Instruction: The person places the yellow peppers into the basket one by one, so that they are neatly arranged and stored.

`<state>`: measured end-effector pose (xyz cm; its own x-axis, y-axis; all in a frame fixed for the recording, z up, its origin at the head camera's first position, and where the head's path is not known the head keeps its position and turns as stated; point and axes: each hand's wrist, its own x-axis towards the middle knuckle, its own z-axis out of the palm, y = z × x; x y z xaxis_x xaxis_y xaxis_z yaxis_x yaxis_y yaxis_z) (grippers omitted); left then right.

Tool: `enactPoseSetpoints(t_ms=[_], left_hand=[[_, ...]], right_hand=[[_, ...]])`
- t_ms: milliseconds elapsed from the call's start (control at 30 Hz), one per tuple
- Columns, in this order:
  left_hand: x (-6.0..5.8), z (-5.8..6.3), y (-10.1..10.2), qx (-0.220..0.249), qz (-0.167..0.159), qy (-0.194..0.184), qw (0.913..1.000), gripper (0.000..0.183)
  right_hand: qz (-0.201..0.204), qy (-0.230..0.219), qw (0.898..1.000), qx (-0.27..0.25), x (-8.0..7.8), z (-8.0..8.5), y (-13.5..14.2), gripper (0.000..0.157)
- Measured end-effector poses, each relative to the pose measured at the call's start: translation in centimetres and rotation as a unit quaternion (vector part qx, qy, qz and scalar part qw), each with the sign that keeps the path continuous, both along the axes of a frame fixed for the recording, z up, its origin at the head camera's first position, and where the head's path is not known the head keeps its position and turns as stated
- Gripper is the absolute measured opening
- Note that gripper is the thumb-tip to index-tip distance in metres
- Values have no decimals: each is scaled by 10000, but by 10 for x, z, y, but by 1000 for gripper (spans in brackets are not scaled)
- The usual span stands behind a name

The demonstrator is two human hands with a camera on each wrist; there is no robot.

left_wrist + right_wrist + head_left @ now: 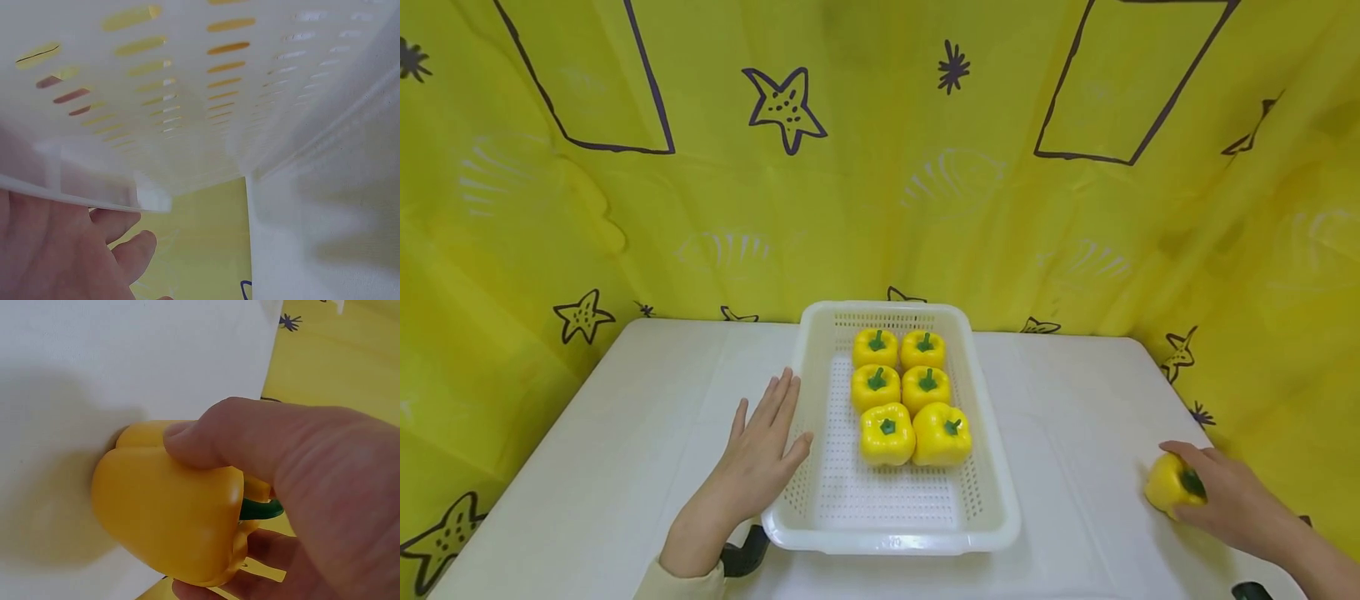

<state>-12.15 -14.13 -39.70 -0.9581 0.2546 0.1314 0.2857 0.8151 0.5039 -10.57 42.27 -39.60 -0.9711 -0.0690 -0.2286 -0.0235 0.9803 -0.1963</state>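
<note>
A white plastic basket (992, 467) stands mid-table, holding several yellow bell peppers (887, 433) with green stems, grouped in two columns toward its right side. My left hand (756, 462) rests on the basket's left rim, fingers straight and pointing away; in the left wrist view its fingers (134, 256) show beneath the rim, beside the slotted wall. At the table's right, my right hand (1232, 500) grips one more yellow bell pepper (1167, 485). The right wrist view shows the thumb across that pepper (169, 506), with other fingers on its far side and the green stem toward the palm.
A white cloth covers the table (1060, 400). Behind it and along both sides hangs a yellow curtain (865, 225) printed with starfish and fish. Black straps (747, 552) show near the wrists. The basket's left strip shows its bare perforated floor.
</note>
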Motion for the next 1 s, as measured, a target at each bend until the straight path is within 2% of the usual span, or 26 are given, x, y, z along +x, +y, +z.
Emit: enactPoseSetpoints(t_ms=[267,433,667,800,1000], left_hand=[[0,0,0,13,-12,-11,10000,72],[0,0,-1,19,2,-17,10000,72],[0,0,-1,39,-3,-14,10000,72],[0,0,-1,35,1,2,10000,72],[0,1,-1,18,-9,-14,10000,72]], right_hand=[[124,317,9994,-77,1,2,-5,75],[165,362,9991,-131,0,9,-13,75],[97,162,9995,-262,-4,23,-29,77],[272,492,9979,-320,-3,28,-39,75],[394,725,9960,-347,-4,36,-52,74]])
